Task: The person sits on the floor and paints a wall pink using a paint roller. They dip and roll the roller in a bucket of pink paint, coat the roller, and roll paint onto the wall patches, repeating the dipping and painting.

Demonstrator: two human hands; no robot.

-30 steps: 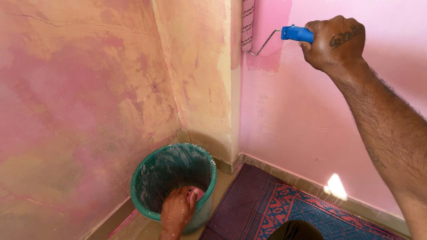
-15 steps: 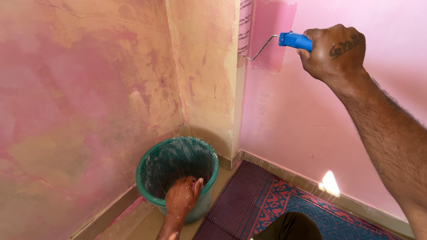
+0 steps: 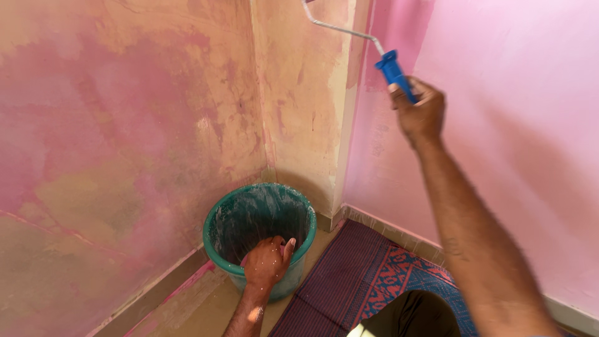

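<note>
Blue plastic marks the handle of the paint roller (image 3: 394,67), which the right hand (image 3: 419,113) grips in a closed fist, raised high against the pink wall (image 3: 499,125). The roller's wire frame runs up and left from that hand to the top edge of the view, so the sleeve itself is out of sight, probably near the wall corner. Well below, the left hand (image 3: 267,261) curls over the near rim of a green bucket (image 3: 224,246), fingers hooked inside. The step in hand looks like rolling paint onto the upper wall while steadying the bucket; the next stroke calls for even pressure close to the corner. A patterned rug (image 3: 368,281) lies beneath the right arm, beside the bucket.
</note>
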